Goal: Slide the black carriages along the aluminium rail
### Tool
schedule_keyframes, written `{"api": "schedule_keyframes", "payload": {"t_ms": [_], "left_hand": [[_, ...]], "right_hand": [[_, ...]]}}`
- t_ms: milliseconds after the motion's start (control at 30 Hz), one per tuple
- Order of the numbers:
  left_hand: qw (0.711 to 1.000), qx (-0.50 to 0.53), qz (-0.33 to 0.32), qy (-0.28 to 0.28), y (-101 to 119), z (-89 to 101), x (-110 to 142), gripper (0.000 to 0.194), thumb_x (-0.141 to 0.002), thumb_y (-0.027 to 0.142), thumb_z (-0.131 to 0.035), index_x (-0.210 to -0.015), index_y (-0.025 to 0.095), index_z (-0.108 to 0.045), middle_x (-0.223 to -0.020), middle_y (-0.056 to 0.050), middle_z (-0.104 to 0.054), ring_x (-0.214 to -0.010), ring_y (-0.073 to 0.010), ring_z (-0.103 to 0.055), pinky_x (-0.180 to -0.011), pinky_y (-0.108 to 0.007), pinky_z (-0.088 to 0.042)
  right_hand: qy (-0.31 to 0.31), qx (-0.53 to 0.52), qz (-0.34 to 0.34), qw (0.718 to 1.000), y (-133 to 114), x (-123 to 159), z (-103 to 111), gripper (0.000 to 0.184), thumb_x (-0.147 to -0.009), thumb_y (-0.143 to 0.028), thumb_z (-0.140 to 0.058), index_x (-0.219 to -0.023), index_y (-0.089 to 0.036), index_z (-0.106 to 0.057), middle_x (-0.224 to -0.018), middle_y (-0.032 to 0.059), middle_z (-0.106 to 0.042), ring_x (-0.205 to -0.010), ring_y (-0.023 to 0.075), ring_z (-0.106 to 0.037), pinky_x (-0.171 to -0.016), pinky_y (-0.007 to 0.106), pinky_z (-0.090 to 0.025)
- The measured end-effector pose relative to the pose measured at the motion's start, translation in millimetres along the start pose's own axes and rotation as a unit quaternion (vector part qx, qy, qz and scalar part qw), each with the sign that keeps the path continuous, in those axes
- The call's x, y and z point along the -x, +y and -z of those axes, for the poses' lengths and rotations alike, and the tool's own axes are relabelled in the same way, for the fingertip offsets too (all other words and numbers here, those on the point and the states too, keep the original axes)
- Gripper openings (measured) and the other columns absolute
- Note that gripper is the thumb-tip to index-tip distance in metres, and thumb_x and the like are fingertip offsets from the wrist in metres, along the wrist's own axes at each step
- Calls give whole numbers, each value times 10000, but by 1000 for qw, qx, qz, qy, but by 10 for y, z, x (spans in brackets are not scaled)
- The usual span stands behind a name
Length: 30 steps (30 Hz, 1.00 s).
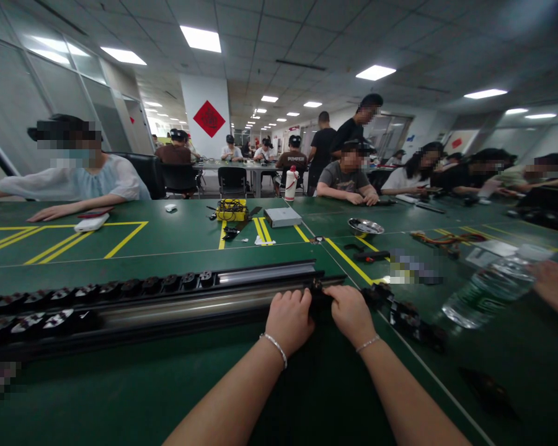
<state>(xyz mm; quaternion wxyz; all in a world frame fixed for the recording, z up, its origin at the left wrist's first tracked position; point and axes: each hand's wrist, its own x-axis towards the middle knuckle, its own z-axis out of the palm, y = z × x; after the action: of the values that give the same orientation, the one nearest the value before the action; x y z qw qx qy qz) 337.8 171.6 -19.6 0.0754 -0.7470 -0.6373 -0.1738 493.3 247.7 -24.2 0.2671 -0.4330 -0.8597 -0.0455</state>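
Left hand [291,322] is resting at the right end of the near black rail [181,310], fingers bent and bunched together; can't tell whether they are clamping anything. Right hand [353,313] is holding its fingers curled, index fingertip touching or almost touching a small black part [316,285] at that rail end, between the hands; pinch can't be confirmed.

Thumbs and undersides of the fingers are mostly hiding from view. The rail is running out of frame at left; the small part is showing too dark for detail. A water bottle [488,291], right of the rail, is blurring, and a co-worker's hand [555,288] beside it is getting cut off by the frame edge.

Rail is looking long and straight, with a shiny metallic channel; black round parts [25,325] are filling its left stretch.
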Motion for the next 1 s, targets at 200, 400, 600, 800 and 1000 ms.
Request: {"api": "schedule_keyframes", "payload": {"t_ms": [200, 400, 600, 800, 1000], "left_hand": [[1000, -16, 4, -14, 15, 16, -7, 515, -760, 336, -497, -1246, 200, -396, -1007, -76, -578, -920, -218, -510, -778, -359, -353], [1000, -9, 10, 14, 27, -2, -4, 475, -748, 335, -508, -1202, 215, -434, -967, -60, -585, -891, -213, -513, -762, -359, -346], [1000, -13, 7, 21, 17, -29, -7, 501, -748, 338, -501, -1226, 217, -415, -957, -52, -586, -882, -211, -511, -752, -354, -344], [1000, -5, 11, 28, 14, -47, -9, 475, -752, 331, -496, -1212, 225, -438, -934, -48, -585, -867, -211, -513, -743, -359, -348], [1000, -2, 14, 20, 20, -37, -13, 477, -755, 333, -498, -1215, 224, -437, -942, -54, -587, -879, -210, -515, -756, -358, -344]], "right_hand": [[11, -2, 14, 1000, 18, 13, -9, 368, -697, -31, -389, -897, -189, -655, -920, 33, -671, -862, 167, -560, -826, 290, -376], [20, -11, 23, 999, 45, 18, -19, 361, -708, -38, -390, -908, -189, -650, -945, 40, -666, -871, 177, -558, -833, 301, -383], [29, -23, 27, 999, 46, 18, -35, 367, -694, -20, -375, -882, -182, -646, -920, 44, -667, -850, 170, -563, -833, 301, -391], [24, -23, 12, 999, 27, 17, -25, 354, -714, -23, -368, -872, -178, -645, -909, 43, -666, -852, 171, -557, -841, 296, -391], [18, -26, 10, 999, 33, 16, -19, 347, -715, -26, -374, -877, -176, -640, -928, 42, -662, -868, 172, -551, -851, 297, -391]]}}
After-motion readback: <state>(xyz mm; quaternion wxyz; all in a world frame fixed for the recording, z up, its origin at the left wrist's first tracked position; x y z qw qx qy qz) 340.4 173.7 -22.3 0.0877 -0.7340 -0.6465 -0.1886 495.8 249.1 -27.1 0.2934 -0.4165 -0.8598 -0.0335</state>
